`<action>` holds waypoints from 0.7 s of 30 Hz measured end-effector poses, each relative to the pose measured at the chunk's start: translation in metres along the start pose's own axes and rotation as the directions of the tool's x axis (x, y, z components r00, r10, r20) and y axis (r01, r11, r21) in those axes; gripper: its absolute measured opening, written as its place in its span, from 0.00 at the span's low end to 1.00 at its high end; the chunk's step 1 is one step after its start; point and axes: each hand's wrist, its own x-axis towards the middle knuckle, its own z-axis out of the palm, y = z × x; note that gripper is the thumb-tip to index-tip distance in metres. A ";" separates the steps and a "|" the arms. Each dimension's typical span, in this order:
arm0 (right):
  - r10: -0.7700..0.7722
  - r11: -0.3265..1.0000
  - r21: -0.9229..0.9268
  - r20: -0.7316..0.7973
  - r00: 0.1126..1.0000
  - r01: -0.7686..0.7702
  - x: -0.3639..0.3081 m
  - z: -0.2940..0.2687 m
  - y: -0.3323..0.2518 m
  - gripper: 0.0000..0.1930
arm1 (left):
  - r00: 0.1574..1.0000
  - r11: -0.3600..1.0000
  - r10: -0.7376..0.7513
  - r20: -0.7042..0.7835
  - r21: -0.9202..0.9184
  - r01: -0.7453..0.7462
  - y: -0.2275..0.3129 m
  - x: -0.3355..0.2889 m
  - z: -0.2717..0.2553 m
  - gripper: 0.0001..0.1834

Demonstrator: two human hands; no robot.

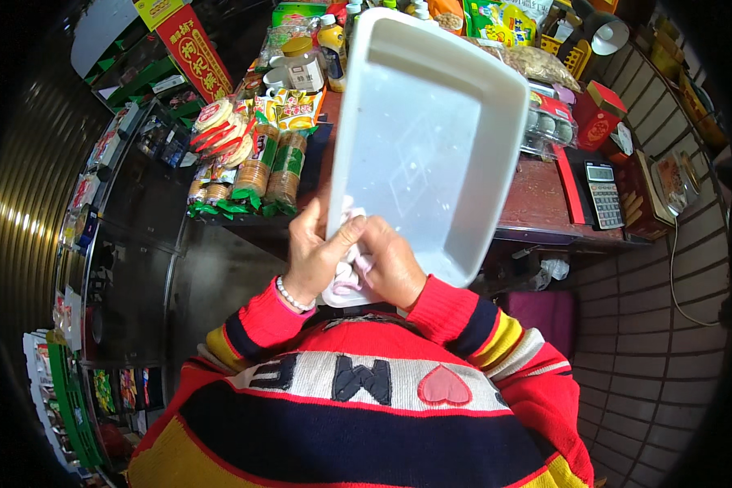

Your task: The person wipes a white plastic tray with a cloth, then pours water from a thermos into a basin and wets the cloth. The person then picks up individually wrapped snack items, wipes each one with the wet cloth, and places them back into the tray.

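A white plastic tub is tilted up in front of me, its inside facing me, with pale specks on the bottom. My left hand grips the tub's left side near the lower corner, thumb inside. A crumpled white and pink cloth is bunched in that corner. My right hand is closed on the cloth, pressing it against the tub's wall beside my left thumb. The fingertips of my right hand are partly hidden in the cloth.
Behind the tub, a dark red table carries packaged biscuits, bottles and snack bags. To the right lie a calculator, a red box and a desk lamp. Shelves stand at the left; a tiled wall is on the right.
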 end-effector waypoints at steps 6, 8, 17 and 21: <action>0.113 0.893 -0.447 0.340 0.934 0.055 -0.005 -0.059 0.006 0.19 | 0.991 0.987 0.127 -0.040 0.103 -0.123 0.013 0.000 0.000 0.27; 0.151 0.918 -0.386 0.122 0.981 -0.093 -0.007 -0.077 0.012 0.20 | 0.996 0.994 0.083 -0.044 0.075 -0.080 0.023 0.010 -0.007 0.29; -0.341 0.896 -0.272 0.088 0.936 0.352 -0.015 -0.037 -0.034 0.20 | 0.979 0.991 0.130 -0.157 -0.017 -0.134 0.030 0.027 0.000 0.18; -0.243 0.873 -0.439 -0.015 0.970 0.212 -0.032 -0.083 0.016 0.16 | 0.975 0.992 0.104 -0.196 -0.045 -0.115 0.040 0.024 -0.035 0.19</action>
